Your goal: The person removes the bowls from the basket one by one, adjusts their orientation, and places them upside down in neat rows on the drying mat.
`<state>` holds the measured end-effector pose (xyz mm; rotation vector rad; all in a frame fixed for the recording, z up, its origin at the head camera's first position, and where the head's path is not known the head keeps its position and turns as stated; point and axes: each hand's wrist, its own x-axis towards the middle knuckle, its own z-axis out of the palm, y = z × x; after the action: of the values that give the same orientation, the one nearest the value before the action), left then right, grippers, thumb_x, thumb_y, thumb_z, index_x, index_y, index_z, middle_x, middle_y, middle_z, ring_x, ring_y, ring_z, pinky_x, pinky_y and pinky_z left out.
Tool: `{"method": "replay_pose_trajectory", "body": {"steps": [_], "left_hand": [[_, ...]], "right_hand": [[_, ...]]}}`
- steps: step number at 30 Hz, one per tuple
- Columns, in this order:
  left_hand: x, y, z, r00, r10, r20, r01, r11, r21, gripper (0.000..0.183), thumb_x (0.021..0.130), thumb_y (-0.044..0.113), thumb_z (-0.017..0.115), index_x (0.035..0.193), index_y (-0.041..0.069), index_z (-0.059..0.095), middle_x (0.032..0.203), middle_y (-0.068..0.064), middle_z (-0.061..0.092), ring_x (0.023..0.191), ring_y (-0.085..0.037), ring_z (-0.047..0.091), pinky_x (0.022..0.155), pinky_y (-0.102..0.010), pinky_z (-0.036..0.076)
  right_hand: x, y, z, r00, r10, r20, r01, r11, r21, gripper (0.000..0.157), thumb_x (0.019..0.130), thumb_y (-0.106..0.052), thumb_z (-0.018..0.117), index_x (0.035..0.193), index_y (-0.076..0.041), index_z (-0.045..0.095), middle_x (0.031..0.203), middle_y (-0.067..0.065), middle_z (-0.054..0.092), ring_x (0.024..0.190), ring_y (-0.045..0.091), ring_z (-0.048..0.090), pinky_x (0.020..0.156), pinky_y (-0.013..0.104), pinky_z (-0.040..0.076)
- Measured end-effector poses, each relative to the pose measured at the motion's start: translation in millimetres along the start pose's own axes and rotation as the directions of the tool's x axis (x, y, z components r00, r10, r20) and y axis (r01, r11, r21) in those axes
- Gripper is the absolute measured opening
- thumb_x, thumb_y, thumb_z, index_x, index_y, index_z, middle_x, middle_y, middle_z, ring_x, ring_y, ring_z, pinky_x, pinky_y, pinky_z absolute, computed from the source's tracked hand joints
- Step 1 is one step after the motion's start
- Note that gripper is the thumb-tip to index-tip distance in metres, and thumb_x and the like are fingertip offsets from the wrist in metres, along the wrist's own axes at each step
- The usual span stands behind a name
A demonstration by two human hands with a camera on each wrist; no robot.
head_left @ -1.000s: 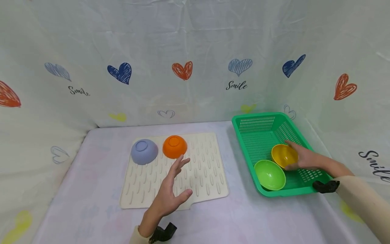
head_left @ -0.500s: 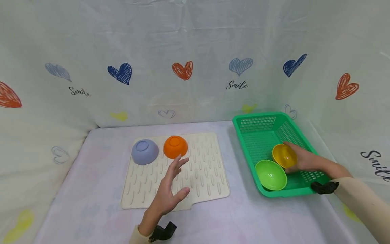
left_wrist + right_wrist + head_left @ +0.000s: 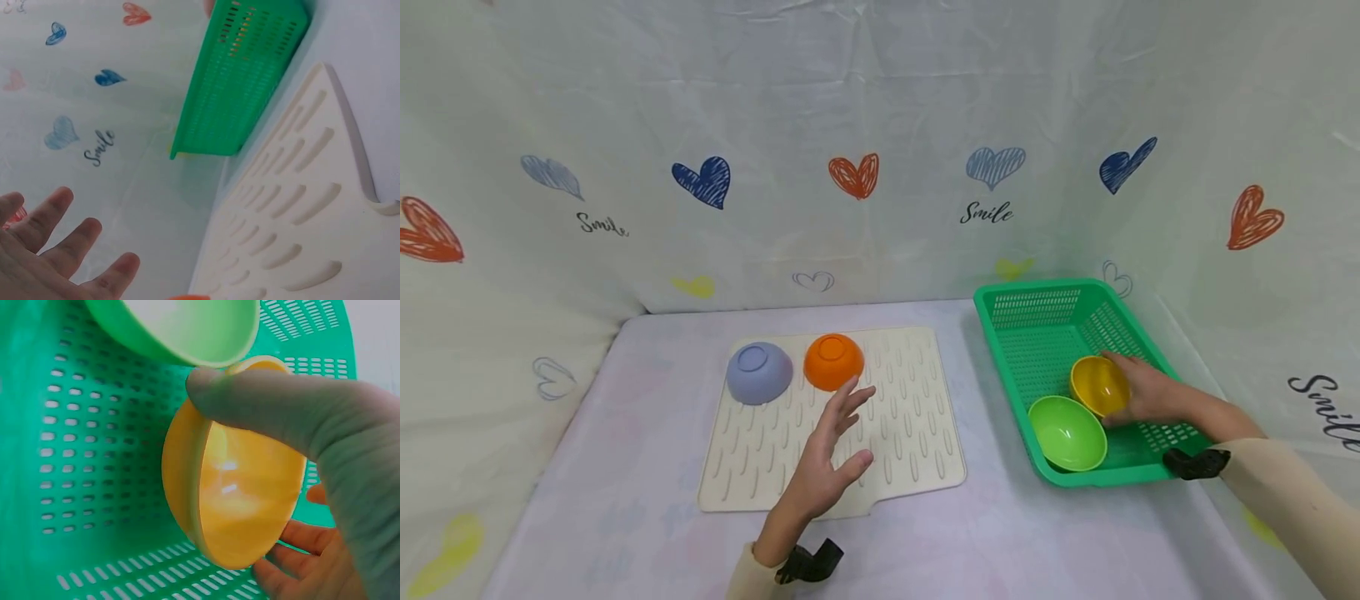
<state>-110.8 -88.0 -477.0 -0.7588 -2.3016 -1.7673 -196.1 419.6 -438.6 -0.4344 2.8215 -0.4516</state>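
A yellow bowl (image 3: 1099, 387) sits tilted in the green basket (image 3: 1011, 392), its inside showing. My right hand (image 3: 1153, 393) holds it, thumb at the rim on one side and fingers around the opposite side, as the right wrist view shows the bowl (image 3: 240, 487). Beside it in the basket leans a light green bowl (image 3: 1067, 433). My left hand (image 3: 820, 475) hovers over the near part of the cream ridged mat (image 3: 910, 417), fingers spread and holding nothing. An orange bowl (image 3: 833, 363) and a lavender bowl (image 3: 758, 373) lie upside down at the mat's far left.
The basket's perforated wall (image 3: 219, 94) rises to the right of the mat. A white sheet printed with hearts (image 3: 853, 175) hangs behind the table and on both sides. A pale cloth (image 3: 955, 542) covers the table.
The right hand stays around the yellow bowl, which has shifted slightly against the light green bowl. The left hand has barely moved over the mat, and the head view has tilted slightly.
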Motion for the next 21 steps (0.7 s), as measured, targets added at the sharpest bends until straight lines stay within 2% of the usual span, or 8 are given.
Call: {"method": "replay_pose_trajectory", "body": {"steps": [4, 10, 13, 18, 21], "left_hand": [[1.1, -2.6, -2.2, 1.000, 0.026, 0.008, -0.026, 1.000, 0.005, 0.083, 0.092, 0.021, 0.064, 0.164, 0.010, 0.023, 0.158, -0.011, 0.048, 0.146, -0.034, 0.045, 0.113, -0.066, 0.041], [0.4, -7.7, -7.1, 1.000, 0.028, 0.000, -0.028, 1.000, 0.000, 0.082, 0.093, 0.013, 0.062, 0.164, 0.013, 0.022, 0.159, -0.013, 0.046, 0.147, -0.030, 0.044, 0.117, -0.056, 0.042], [0.5, -8.2, -9.7, 0.999, 0.035, -0.013, -0.035, 0.999, -0.003, 0.080, 0.093, 0.009, 0.061, 0.163, 0.009, 0.022, 0.159, -0.016, 0.045, 0.147, -0.030, 0.043, 0.117, -0.055, 0.041], [4.3, -5.8, -13.8, 0.999, 0.041, -0.021, -0.041, 0.999, -0.006, 0.079, 0.095, 0.010, 0.061, 0.164, 0.011, 0.022, 0.160, -0.017, 0.044, 0.148, -0.031, 0.042, 0.118, -0.057, 0.040], [4.3, -6.5, -16.5, 0.998, 0.058, -0.033, -0.058, 0.998, -0.010, 0.078, 0.095, 0.009, 0.061, 0.163, 0.009, 0.023, 0.159, -0.020, 0.043, 0.148, -0.029, 0.042, 0.118, -0.052, 0.042]], "right_hand": [[-0.4, -4.2, -2.0, 0.999, 0.024, -0.032, -0.024, 1.000, 0.009, 0.114, 0.070, -0.036, 0.093, 0.146, 0.021, 0.030, 0.133, 0.046, 0.036, 0.108, 0.053, 0.051, 0.083, 0.060, 0.055], [-4.5, -12.2, -6.2, 0.994, 0.078, -0.073, -0.074, 0.996, 0.056, 0.115, 0.075, -0.038, 0.089, 0.149, 0.023, 0.026, 0.136, 0.048, 0.027, 0.110, 0.057, 0.051, 0.084, 0.062, 0.055], [-7.6, -18.8, -9.5, 0.989, 0.105, -0.103, -0.097, 0.992, 0.076, 0.115, 0.077, -0.041, 0.086, 0.150, 0.023, 0.023, 0.135, 0.050, 0.027, 0.107, 0.056, 0.053, 0.083, 0.060, 0.055], [-9.7, -32.5, -18.2, 0.979, 0.128, -0.161, -0.112, 0.988, 0.104, 0.114, 0.079, -0.042, 0.084, 0.151, 0.022, 0.023, 0.134, 0.050, 0.025, 0.103, 0.056, 0.054, 0.080, 0.060, 0.056], [-9.1, -40.8, -21.6, 0.974, 0.126, -0.187, -0.106, 0.988, 0.110, 0.113, 0.080, -0.043, 0.084, 0.152, 0.020, 0.024, 0.136, 0.049, 0.026, 0.104, 0.056, 0.054, 0.080, 0.060, 0.056]]}}
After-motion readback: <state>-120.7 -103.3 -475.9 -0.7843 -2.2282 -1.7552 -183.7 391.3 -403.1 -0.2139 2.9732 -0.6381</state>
